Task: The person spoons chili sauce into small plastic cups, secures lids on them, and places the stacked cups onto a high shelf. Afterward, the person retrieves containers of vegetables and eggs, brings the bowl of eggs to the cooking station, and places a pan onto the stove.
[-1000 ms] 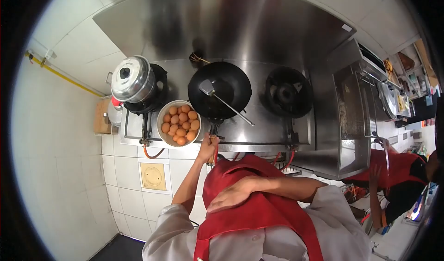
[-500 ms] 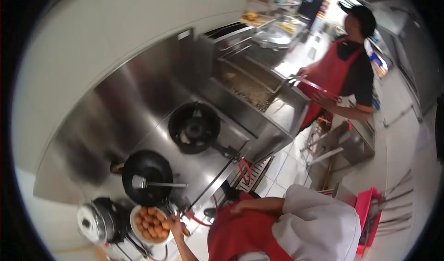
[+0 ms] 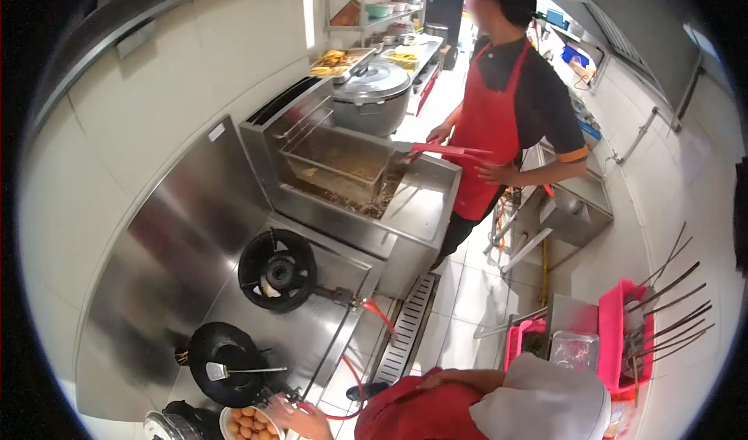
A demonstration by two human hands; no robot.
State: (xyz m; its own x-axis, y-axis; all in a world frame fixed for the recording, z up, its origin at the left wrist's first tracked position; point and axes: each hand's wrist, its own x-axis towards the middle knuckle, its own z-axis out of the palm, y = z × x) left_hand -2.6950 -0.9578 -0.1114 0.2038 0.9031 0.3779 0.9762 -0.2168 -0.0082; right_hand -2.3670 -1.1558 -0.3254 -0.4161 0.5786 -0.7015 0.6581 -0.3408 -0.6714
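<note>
My left hand (image 3: 302, 419), smeared by motion, reaches along the front of the steel stove, beside a white bowl of brown eggs (image 3: 248, 424). Its fingers are too blurred to tell whether they grip anything. Just above it sits a black wok (image 3: 226, 354) with a metal spatula (image 3: 218, 371) lying across it. My right hand (image 3: 438, 379) rests against the front of my red apron (image 3: 421, 413), its fingers seemingly lying flat and nothing visible in them. A round black burner (image 3: 278, 271) is farther along the stove, with no pan on it.
A co-worker in a red apron (image 3: 487, 120) stands by the deep fryer (image 3: 335, 171), holding red-handled tongs (image 3: 448, 151). Behind is a large lidded pot (image 3: 372, 93). A red hose (image 3: 358, 381) hangs at the stove's front. A pink bin with sticks (image 3: 619, 339) stands right.
The view has tilted up and shifted, so stove, wok and eggs appear lower. My left hand has changed from closed fingers by the stove valve to a blur. My right hand stays at the apron.
</note>
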